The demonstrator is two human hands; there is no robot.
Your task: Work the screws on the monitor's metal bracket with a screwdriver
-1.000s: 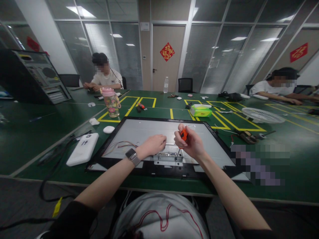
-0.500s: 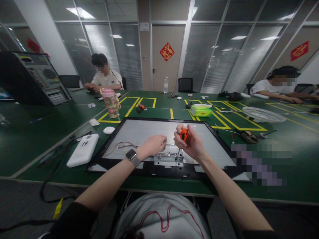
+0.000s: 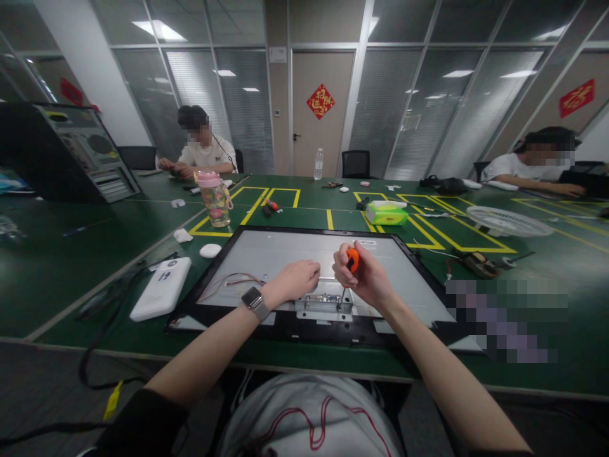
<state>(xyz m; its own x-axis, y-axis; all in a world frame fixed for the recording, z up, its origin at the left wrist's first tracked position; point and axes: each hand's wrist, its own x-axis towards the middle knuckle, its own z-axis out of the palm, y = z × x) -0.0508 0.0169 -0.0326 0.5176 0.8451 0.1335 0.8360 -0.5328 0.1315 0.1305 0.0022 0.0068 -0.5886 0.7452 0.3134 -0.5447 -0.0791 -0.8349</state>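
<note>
A flat display panel with a black frame lies on the table before me. At its near side sits a silver metal bracket with a row of connectors. My right hand is wrapped round the orange-and-black handle of a screwdriver, its shaft pointing down at the bracket's right end. My left hand lies over the bracket's left upper part, fingers together and curled downward. Its fingertips are partly hidden, so what they grip cannot be seen. Thin wires run across the panel left of that hand.
Left of the panel are a white power bank, a white round-edged case and a pink-lidded bottle. Beyond it stands a green tissue pack. A computer tower is far left. Two people sit across the table.
The whole view has shifted slightly. Both hands keep nearly the same places at the bracket, and the screwdriver stays in my right hand. The person at the right has moved their arms a little.
</note>
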